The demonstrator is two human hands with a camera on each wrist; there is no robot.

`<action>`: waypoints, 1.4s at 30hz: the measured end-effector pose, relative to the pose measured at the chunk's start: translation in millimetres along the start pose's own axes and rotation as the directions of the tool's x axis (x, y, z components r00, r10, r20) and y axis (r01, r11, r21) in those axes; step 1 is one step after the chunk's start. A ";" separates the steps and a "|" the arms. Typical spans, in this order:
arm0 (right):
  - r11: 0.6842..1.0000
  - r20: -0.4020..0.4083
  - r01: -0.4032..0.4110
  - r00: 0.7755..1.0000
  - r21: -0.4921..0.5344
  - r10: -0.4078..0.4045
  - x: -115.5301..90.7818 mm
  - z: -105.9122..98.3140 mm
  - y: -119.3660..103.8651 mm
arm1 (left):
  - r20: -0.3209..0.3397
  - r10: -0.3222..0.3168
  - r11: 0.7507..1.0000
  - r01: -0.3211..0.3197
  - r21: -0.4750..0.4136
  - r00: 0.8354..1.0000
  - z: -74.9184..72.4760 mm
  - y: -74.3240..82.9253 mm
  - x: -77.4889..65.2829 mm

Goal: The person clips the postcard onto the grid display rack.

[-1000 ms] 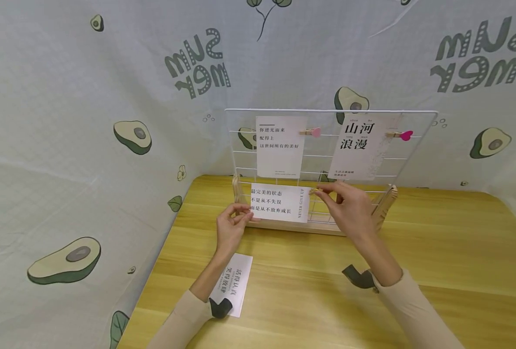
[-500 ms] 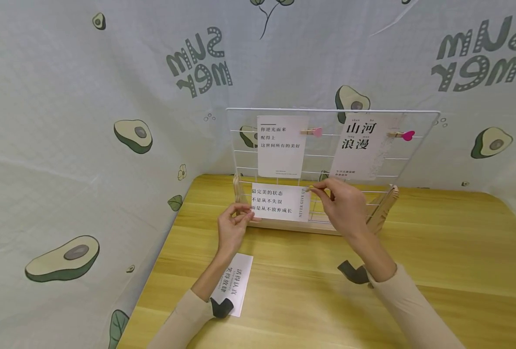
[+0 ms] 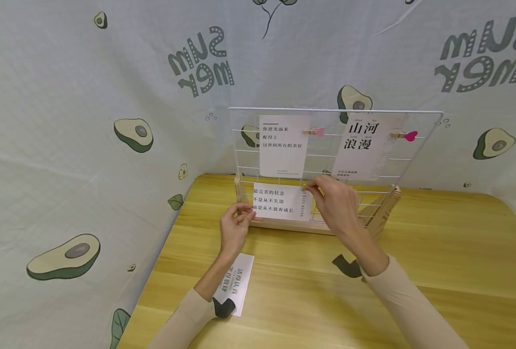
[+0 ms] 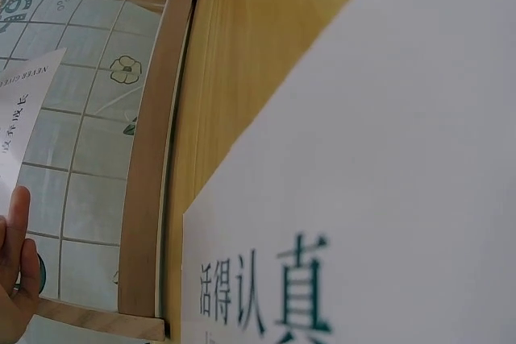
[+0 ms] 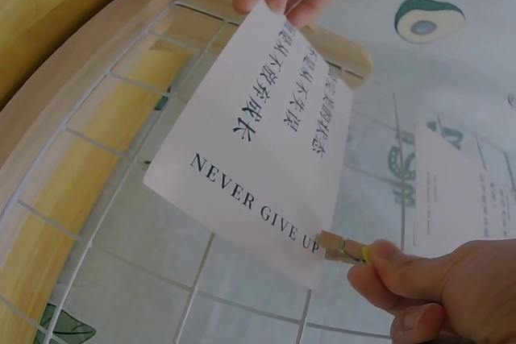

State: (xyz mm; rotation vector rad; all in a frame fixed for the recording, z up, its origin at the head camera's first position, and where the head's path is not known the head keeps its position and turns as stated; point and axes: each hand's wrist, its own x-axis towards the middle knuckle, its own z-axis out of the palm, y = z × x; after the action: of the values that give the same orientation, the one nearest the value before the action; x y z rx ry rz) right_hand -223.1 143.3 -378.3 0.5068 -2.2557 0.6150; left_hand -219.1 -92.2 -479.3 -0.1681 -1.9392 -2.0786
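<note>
A white card printed with dark characters and "NEVER GIVE UP" lies against the lower part of a white wire grid. My left hand pinches the card's lower left corner between thumb and fingers. At its upper right corner, my right hand pinches a small wooden clothespin with a yellow end. In the right wrist view the clothespin's tip meets the card's edge by the word "UP". Whether it bites a grid wire as well, I cannot tell.
Above hang two cards, the left card with a pink heart clothespin and the right card with a magenta one. Another card lies on the wooden table under my left forearm. A printed cloth hangs behind.
My right hand has moved left with the clothespin, from beside the card to its upper right corner. My left hand keeps its hold on the card, nearly still.
</note>
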 end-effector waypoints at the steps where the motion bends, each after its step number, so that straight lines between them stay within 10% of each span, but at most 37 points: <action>1: 1.000 0.005 -0.008 1.000 -0.001 0.008 0.7 0.1 -0.3 | 0.000 0.002 1.000 -0.002 -0.001 1.000 0.2 0.1 -0.2; 42: 0.995 0.174 -0.095 0.980 -0.032 0.099 19.3 0.0 -2.4 | -0.090 0.086 0.986 -0.072 0.150 0.992 15.0 -2.8 -1.9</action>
State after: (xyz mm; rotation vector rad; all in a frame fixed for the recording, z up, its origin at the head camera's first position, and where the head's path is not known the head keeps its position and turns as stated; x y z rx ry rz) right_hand -234.5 138.0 -363.4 0.4568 -2.4632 0.6126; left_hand -219.8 -76.9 -481.2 -0.1090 -1.9842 -1.8516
